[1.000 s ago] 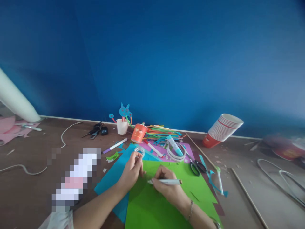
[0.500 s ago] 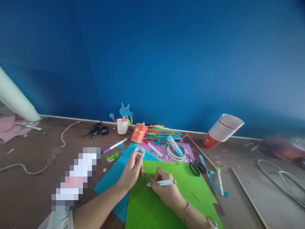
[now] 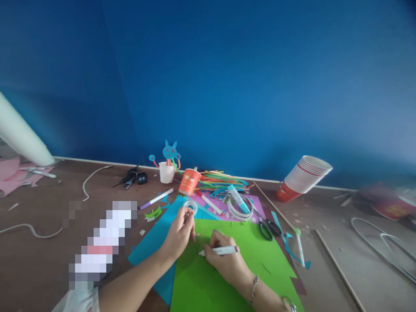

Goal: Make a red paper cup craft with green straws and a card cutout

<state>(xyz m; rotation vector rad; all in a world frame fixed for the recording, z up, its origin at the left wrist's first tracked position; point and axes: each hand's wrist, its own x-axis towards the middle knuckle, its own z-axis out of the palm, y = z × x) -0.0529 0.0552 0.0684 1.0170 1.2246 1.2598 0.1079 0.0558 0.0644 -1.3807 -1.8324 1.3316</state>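
The background is filled by a plain blue wall (image 3: 208,86), brightened towards its middle and right and darkened at the left. Its foot is edged by a thin pale strip (image 3: 87,161), met by the far edge of a brown tabletop (image 3: 107,186), greyed at the right.

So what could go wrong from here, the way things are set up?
The white marker in the right hand points toward the left hand, so a slip might leave ink on the fingers or a stray line on the green paper. The scissors lie at that sheet's far edge and could shift if it's pulled. The stacked cups look tilted and might topple if bumped.
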